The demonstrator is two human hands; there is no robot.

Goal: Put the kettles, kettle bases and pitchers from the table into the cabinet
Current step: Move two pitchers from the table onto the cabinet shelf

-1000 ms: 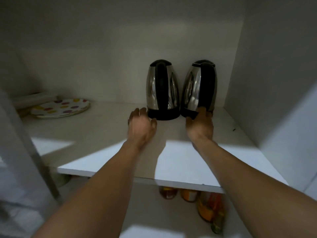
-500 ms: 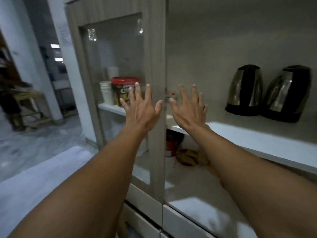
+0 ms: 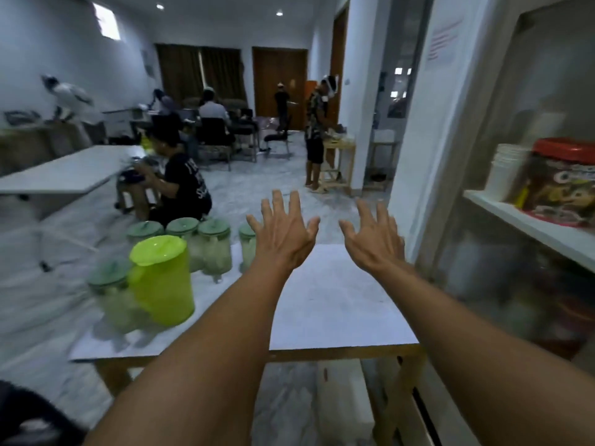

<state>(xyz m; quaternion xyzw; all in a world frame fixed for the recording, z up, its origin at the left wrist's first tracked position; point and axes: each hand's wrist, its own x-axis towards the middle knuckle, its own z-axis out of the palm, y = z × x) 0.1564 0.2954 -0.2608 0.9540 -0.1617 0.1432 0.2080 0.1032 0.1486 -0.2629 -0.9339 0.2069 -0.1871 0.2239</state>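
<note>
Spanning the lower middle: table [image 3: 338, 304], white top on a wooden frame, its right part bare.
Cabinet [image 3: 450, 156]: stands at the right, just beside the table; a glass-fronted door shows a shelf inside.
Cabinet shelf [image 3: 528, 223]: carries a red-lidded tub [image 3: 561, 185] and a stack of white cups [image 3: 507, 170] touching or just beside it; I cannot tell which.
Lime-green pitcher [image 3: 161, 281]: upright on the left part of the table, lid on, nearest the camera of the pitchers.
Clear pitchers with dull green lids [image 3: 214, 249]: a row stands behind the lime-green one; another [image 3: 112, 294] stands just to its left, blurred. One [image 3: 248, 249] is partly hidden behind the left hand.
Left hand [image 3: 283, 236]: held above the table, palm forward, fingers spread wide, holding nothing.
Right hand [image 3: 375, 239]: level with the left and near it, fingers also splayed, empty.
Background: people sit and stand around other tables farther back in the room; details are blurred.
</note>
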